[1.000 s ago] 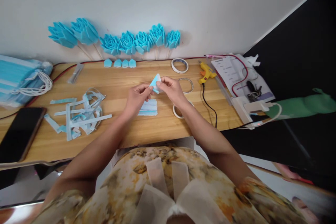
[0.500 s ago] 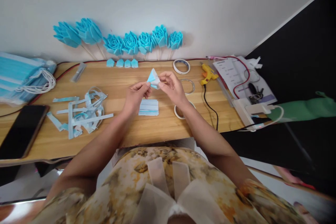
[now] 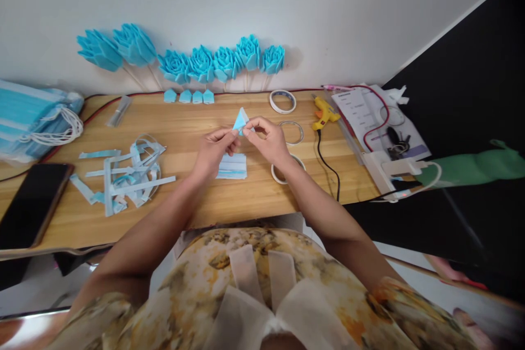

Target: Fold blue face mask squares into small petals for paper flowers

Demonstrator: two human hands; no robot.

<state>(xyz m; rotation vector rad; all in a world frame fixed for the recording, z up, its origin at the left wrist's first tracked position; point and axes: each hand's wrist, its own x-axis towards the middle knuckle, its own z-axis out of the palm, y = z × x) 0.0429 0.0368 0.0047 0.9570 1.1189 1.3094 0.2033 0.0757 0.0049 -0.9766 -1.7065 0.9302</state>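
Above the table's middle, a small piece of blue and white mask fabric (image 3: pixel 240 118) is folded to a pointed tip. My left hand (image 3: pixel 216 149) pinches its lower left corner between thumb and fingers. On the other side, my right hand (image 3: pixel 267 139) pinches the right edge, its fingers bent over the fold. Just below the hands lies a stack of pale blue fabric pieces (image 3: pixel 232 167), partly covered by my left hand. Several folded blue petals (image 3: pixel 197 97) sit in a row at the back of the table.
Several blue fabric flowers on sticks (image 3: pixel 200 64) lean against the wall. Cut mask strips (image 3: pixel 131 175), a phone (image 3: pixel 35 205) and bagged masks (image 3: pixel 28 120) lie left. Tape rolls (image 3: pixel 283 101), a yellow glue gun (image 3: pixel 325 113) and a power strip (image 3: pixel 379 175) are right.
My right hand has moved slightly left, folding the white right side of the fabric piece inward. The piece now looks narrower. My left hand keeps its pinch.
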